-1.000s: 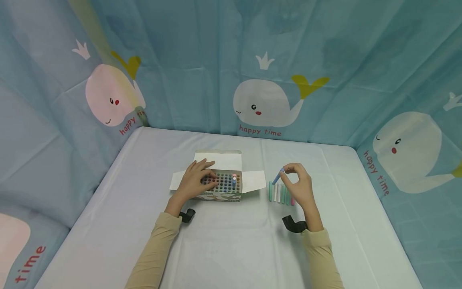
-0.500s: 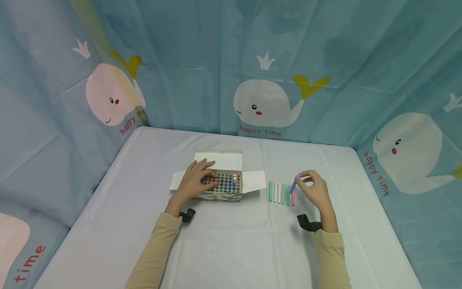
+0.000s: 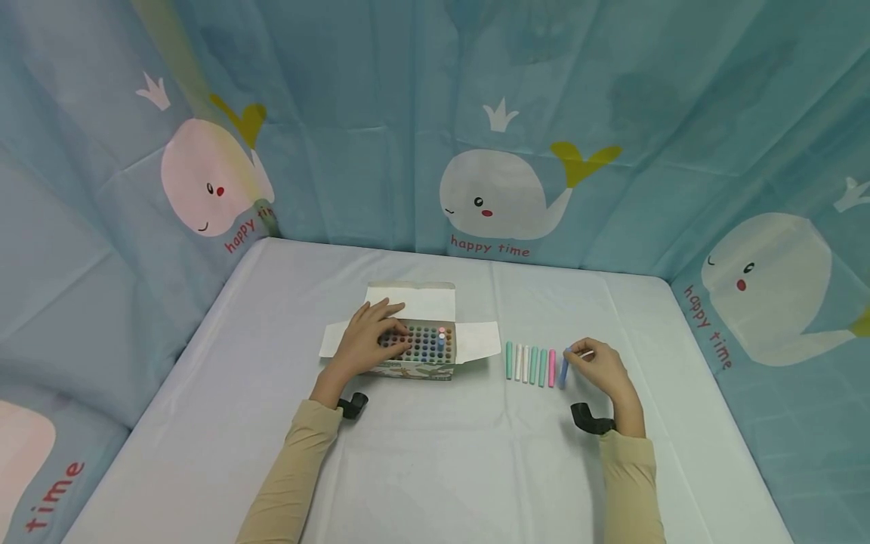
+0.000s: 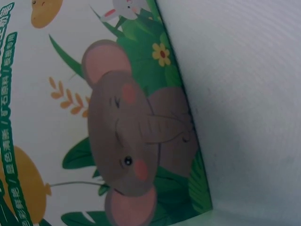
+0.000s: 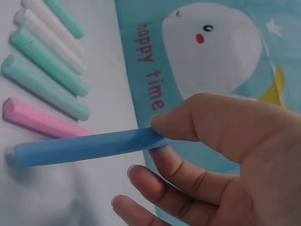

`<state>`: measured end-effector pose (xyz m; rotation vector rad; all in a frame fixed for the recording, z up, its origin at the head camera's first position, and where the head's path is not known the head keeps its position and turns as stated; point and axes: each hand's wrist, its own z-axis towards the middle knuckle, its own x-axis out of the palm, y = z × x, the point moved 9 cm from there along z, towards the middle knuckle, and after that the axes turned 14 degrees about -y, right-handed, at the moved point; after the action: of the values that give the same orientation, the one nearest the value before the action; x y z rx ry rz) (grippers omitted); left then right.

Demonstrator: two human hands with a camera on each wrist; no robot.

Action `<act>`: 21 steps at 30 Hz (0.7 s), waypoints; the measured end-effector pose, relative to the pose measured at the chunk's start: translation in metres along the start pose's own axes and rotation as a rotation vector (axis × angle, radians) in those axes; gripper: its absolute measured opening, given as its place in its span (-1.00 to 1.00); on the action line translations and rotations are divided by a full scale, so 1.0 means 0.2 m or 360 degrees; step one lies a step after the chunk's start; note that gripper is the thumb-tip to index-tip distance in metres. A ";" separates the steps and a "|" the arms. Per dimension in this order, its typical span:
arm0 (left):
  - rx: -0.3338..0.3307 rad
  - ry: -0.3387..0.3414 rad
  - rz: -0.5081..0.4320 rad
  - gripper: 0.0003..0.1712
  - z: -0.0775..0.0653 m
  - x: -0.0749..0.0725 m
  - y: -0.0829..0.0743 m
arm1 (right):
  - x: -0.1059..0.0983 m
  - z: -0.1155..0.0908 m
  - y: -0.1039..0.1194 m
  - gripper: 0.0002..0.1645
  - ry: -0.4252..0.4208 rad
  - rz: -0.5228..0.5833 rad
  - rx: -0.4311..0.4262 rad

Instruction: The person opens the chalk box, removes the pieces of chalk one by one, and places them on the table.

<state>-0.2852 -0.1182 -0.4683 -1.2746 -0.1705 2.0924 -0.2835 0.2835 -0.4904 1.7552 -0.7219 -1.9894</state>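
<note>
My right hand (image 3: 601,368) pinches a blue chalk stick (image 3: 563,370) by its upper end, between thumb and fingertips. In the right wrist view the blue stick slants beside the pink chalk stick (image 5: 42,117), its far end close over the white cloth. To the left of it lies a row of green chalk sticks (image 3: 541,368) and white ones (image 3: 522,364). My left hand (image 3: 367,340) rests over the left end of an opened chalk box (image 3: 408,370), thumb and index finger bent apart over the coloured tops, other fingers stretched out. Elephant artwork on the box (image 4: 122,127) fills the left wrist view.
The box's white flaps (image 3: 478,341) stand spread to the sides and back. One blue and one pink stick (image 3: 442,332) rise above the others inside. A white cloth (image 3: 435,461) covers the table, with a whale-print curtain (image 3: 381,189) behind it.
My right hand has carried the blue chalk stick from above the row's left part rightward and down, to the right of the pink stick. My left hand stays on the box.
</note>
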 end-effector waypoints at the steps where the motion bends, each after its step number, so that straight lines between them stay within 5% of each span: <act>1: 0.0000 0.0003 0.0001 -0.80 0.00 0.00 0.00 | 0.01 0.00 -0.01 -0.58 0.0012 -0.0003 0.0002; 21: -0.0039 0.0043 0.0008 -0.78 0.00 0.02 0.01 | 0.08 0.02 -0.09 -0.57 -0.0099 -0.0185 0.0007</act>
<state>-0.2872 -0.1185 -0.4720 -1.3179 -0.1817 2.0821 -0.2892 0.2889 -0.5134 1.7823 -0.6576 -2.1286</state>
